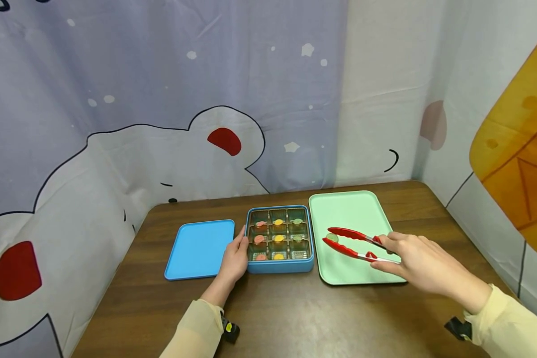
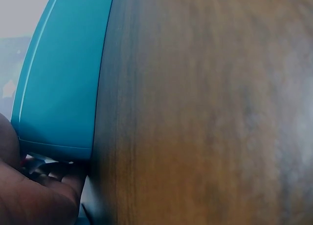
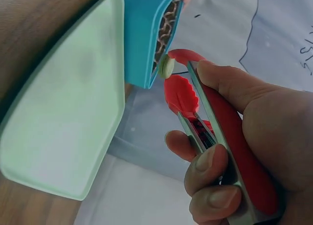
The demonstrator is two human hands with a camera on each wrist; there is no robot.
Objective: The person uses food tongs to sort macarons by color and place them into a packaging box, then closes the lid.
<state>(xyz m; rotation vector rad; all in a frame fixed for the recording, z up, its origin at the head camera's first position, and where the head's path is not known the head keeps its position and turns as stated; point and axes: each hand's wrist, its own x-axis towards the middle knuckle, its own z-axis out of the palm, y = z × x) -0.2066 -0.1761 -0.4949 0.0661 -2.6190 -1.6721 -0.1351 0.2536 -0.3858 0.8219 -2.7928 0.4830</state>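
Note:
A blue box [image 1: 279, 267] with a clear compartment tray holds pink, yellow and green macarons in columns. Its front right compartment shows only clear plastic. My left hand [image 1: 234, 257] grips the box's left side, thumb by the rim; the left wrist view shows that hand [image 2: 46, 191] against the box's end [image 2: 66, 78]. My right hand [image 1: 422, 258] holds red-tipped tongs [image 1: 358, 252] over the pale green tray [image 1: 353, 271]. Between the tongs' tips is a green macaron [image 1: 332, 237]. The right wrist view shows the macaron [image 3: 167, 67] at the tips and my fingers curled round the handles.
A blue lid [image 1: 201, 251] lies flat on the wooden table [image 1: 291, 318], left of the box. The green tray stands close to the box's right side. Behind the table hangs a printed curtain [image 1: 295, 99].

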